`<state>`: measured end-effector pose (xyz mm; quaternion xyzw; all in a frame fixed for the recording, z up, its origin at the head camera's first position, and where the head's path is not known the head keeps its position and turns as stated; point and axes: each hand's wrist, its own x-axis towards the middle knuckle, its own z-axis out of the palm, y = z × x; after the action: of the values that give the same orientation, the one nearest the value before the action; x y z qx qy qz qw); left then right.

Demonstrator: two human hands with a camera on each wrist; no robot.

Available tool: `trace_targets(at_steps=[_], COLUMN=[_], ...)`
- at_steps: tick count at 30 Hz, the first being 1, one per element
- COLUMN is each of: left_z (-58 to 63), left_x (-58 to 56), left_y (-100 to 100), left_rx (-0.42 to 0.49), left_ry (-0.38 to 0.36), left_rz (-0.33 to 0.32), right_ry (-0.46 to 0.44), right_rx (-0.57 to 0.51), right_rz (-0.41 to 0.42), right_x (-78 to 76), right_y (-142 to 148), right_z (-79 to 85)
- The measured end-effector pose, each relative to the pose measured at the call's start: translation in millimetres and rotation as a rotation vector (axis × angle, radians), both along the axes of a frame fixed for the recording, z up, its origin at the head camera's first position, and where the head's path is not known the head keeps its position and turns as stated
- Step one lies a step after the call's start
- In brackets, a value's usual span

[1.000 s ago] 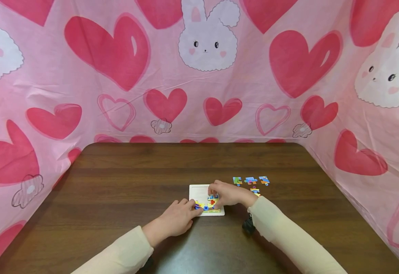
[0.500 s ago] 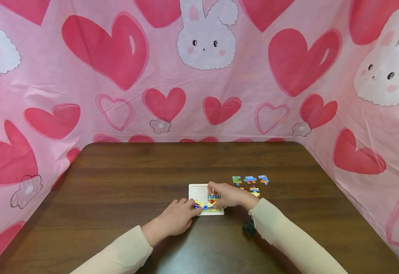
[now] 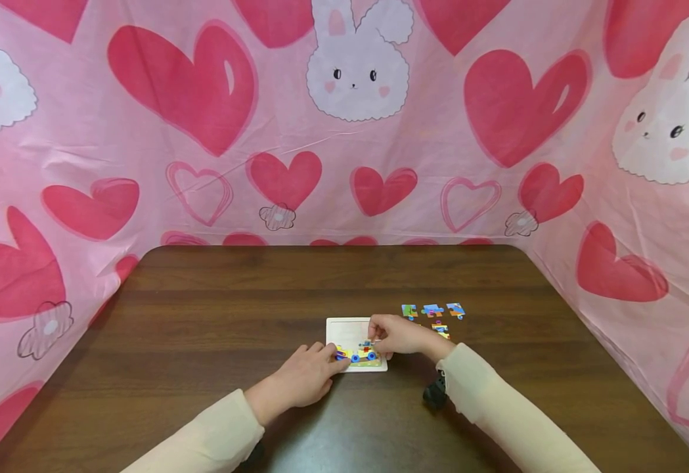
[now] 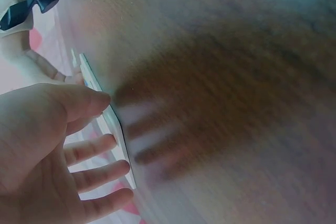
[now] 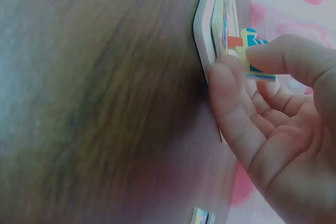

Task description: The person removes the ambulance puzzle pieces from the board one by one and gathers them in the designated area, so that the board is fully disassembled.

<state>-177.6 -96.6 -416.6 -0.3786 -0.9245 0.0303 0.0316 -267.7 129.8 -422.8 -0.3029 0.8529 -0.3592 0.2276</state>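
Pinching a yellow-and-teal jigsaw piece [image 5: 256,59], apparently not yet seated, over the white puzzle tray [image 3: 344,330], the right hand [image 3: 402,335] has drawn rightward, uncovering a printed blue wheel [image 3: 372,356], while the left hand [image 3: 304,376] touches the tray.

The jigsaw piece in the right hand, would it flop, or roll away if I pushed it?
The jigsaw piece is probably stiff: it shows no sag in the right hand. It's likely light too, being small and thin. Pushed, it would probably slide rather than roll, because it's flat.
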Motion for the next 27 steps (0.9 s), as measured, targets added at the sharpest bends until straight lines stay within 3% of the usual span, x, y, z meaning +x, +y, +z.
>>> trace_targets(at_steps=[11, 27], left_z=[-1.4, -2.0], left_x=[-0.7, -0.1], left_y=[-0.4, -1.1], left_rx=[-0.005, -0.004], left_ry=[-0.008, -0.005], left_rz=[0.003, -0.001], right_ry=[-0.130, -0.156], right_rx=[-0.092, -0.092], right_rz=[-0.008, -0.020], right_x=[-3.0, -3.8], right_y=[6.0, 7.6], right_z=[-2.7, -2.5])
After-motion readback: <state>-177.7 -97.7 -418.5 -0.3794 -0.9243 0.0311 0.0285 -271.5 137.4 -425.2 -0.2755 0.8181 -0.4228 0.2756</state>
